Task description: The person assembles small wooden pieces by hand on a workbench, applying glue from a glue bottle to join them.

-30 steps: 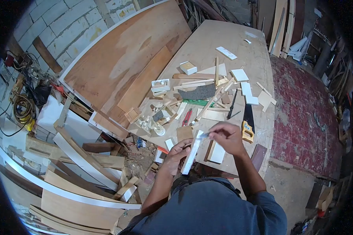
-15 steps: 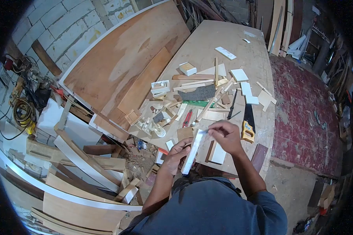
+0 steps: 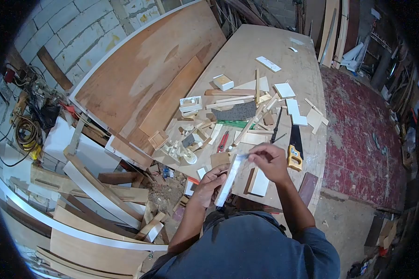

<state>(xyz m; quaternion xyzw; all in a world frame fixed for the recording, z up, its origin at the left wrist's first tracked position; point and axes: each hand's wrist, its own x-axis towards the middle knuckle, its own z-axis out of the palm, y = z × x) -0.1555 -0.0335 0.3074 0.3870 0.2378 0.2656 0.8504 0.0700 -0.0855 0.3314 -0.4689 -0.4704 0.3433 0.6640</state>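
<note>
My left hand (image 3: pixel 208 187) is wrapped round a narrow white strip (image 3: pixel 228 185), likely a board piece, held tilted above the near edge of the workbench. At the strip's upper end, the fingers of my right hand (image 3: pixel 271 163) are pinched together. A small bluish blur shows between them and the strip; what it is I cannot make out. Beyond my hands lie a red-handled tool (image 3: pixel 223 142) and a brown square piece (image 3: pixel 219 159). Close under my right hand is a white block (image 3: pixel 258 182) with a brown side.
A handsaw (image 3: pixel 294 156) with a yellow handle lies right of my right hand. Wood offcuts, a grey abrasive-looking sheet (image 3: pixel 235 111) and white pieces (image 3: pixel 293 109) cover the middle of the workbench (image 3: pixel 251 39). A large panel (image 3: pixel 144 79) leans at the left.
My right hand has shifted very slightly right at the strip's upper end. The left hand and the strip stay almost in place.
</note>
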